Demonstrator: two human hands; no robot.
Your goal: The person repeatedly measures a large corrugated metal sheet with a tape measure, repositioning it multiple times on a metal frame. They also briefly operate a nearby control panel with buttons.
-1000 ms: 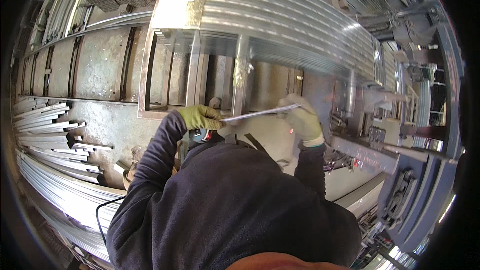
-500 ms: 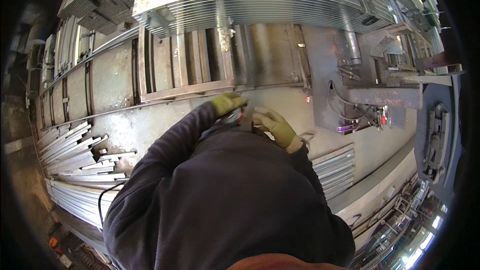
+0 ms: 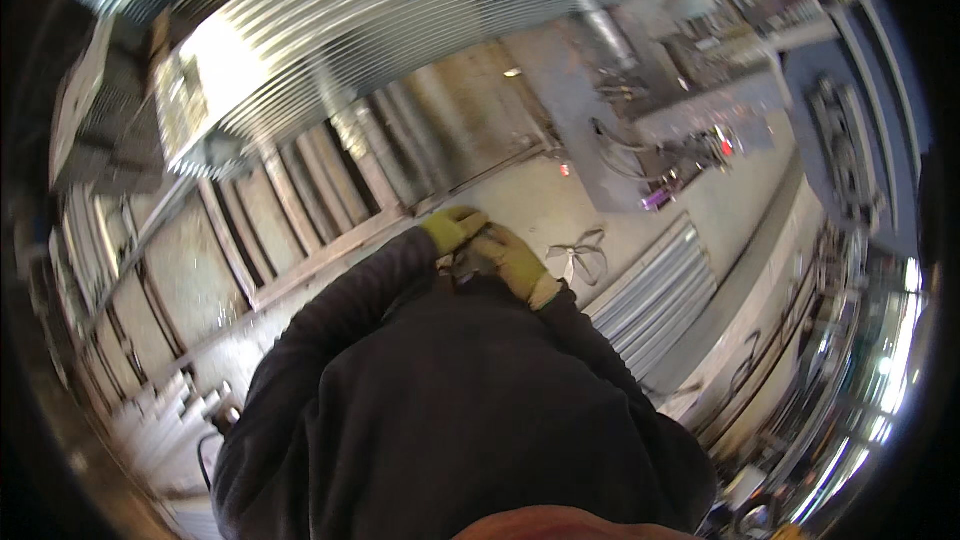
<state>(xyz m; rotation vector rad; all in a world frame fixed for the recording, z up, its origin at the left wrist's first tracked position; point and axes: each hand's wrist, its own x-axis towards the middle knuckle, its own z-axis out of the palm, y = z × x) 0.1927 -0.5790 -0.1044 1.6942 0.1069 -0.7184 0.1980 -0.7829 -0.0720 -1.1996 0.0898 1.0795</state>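
Observation:
Both my hands wear yellow-green work gloves and meet in front of my dark jacket, at about waist height. My left hand [image 3: 455, 228] has its fingers bent and reaching toward the right one. My right hand [image 3: 514, 265] is closed, its fingertips against those of the left. Something small and dark [image 3: 462, 262] shows just below the gloves, between them and the jacket. What it is I cannot make out, since the gloves and jacket cover most of it.
Long metal profiles lie in a big bundle [image 3: 400, 30] across the far side, over a steel frame [image 3: 325, 262]. Grey tubes [image 3: 655, 300] and a looped band [image 3: 580, 258] are to my right. A blue-grey machine part [image 3: 850, 130] stands at far right; light offcuts [image 3: 175, 420] lie at left.
My view has turned, so the surroundings appear tilted and shifted left. The right hand has closed in on the left; its fingers were more spread before. The looped band now shows beside my right arm.

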